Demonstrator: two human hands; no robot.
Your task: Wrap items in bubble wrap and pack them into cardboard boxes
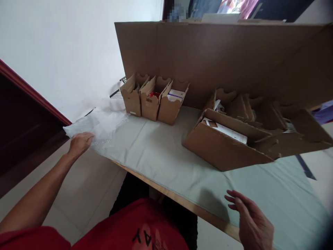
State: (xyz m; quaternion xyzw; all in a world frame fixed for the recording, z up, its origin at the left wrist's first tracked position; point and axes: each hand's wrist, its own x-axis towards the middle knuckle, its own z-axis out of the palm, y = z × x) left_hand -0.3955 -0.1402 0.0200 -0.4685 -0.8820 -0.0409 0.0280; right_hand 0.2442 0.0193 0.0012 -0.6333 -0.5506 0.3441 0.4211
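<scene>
At the table's left end, my left hand [81, 143] is closed on the near edge of clear bubble wrap [104, 128], which lies in a loose pile. Its fingertips are partly hidden in the plastic. My right hand [252, 218] hovers over the near right table edge with its fingers apart, holding nothing. Beyond it stands a cardboard box [223, 147] with a white printed carton [223, 131] inside. Three narrow cardboard bins stand in a row farther left: a left bin [133, 102], a middle bin [149, 106] with something red inside, and a right bin [168, 109] with white-and-purple packs.
A tall cardboard panel [208, 55] rises behind the bins. More cardboard compartments [299, 140] stand at the right. A pale cloth [161, 146] covers the table, whose wooden edge [177, 199] faces me. A dark red door [23, 121] is at the left.
</scene>
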